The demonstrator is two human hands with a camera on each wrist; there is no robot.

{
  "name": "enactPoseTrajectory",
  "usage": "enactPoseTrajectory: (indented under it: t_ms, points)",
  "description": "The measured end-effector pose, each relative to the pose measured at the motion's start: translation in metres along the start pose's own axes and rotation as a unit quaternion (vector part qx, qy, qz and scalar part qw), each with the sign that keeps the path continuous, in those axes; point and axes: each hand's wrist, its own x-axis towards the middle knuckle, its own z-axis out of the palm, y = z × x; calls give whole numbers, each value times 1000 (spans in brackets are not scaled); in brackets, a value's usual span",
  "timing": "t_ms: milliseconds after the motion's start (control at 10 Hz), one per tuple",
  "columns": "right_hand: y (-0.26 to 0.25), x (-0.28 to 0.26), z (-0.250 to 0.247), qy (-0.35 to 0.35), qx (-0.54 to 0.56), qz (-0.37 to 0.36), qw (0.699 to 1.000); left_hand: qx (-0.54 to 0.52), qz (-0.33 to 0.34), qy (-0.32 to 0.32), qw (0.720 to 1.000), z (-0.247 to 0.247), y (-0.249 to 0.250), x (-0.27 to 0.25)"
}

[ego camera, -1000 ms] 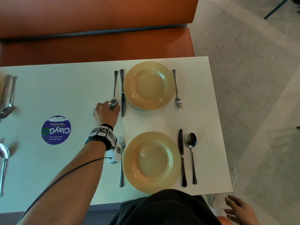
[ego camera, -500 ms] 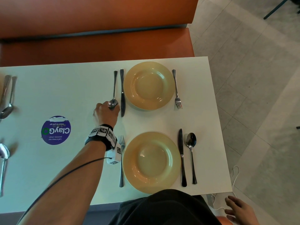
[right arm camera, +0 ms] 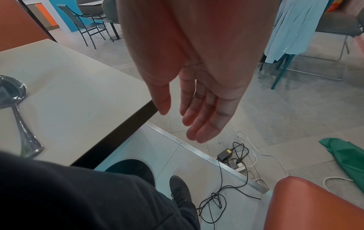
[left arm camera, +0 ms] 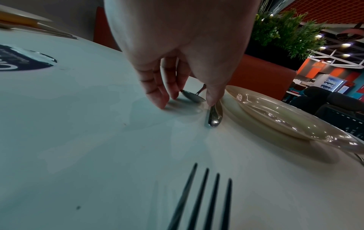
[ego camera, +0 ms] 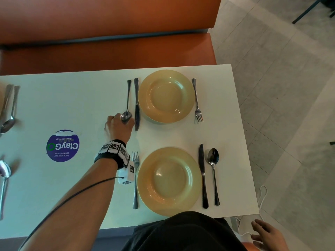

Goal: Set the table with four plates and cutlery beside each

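Spoon [ego camera: 126, 115] bowl pinched by left hand [ego camera: 118, 128]; right hand [ego camera: 270, 236] loose, well apart

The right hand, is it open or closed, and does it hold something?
Open, holding nothing. The right hand hangs beside the table, over the floor, fingers straight and relaxed, nothing in them.

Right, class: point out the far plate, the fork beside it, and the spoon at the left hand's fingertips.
far plate [ego camera: 165, 96], head view, centre of its well.
fork [ego camera: 195, 95], head view, mid handle.
spoon [ego camera: 126, 115], head view, its bowl.
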Motion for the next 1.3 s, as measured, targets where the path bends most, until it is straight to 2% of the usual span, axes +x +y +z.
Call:
enactPoseTrajectory:
  t_ms: [1000, 1300]
  points:
    - [6, -17, 2, 1, 15, 25, 1000, 5, 14, -8, 1000, -7, 2, -2]
    - [8, -26, 7, 10, 23, 8, 1000, -48, -1, -6, 999, -12, -27, -25]
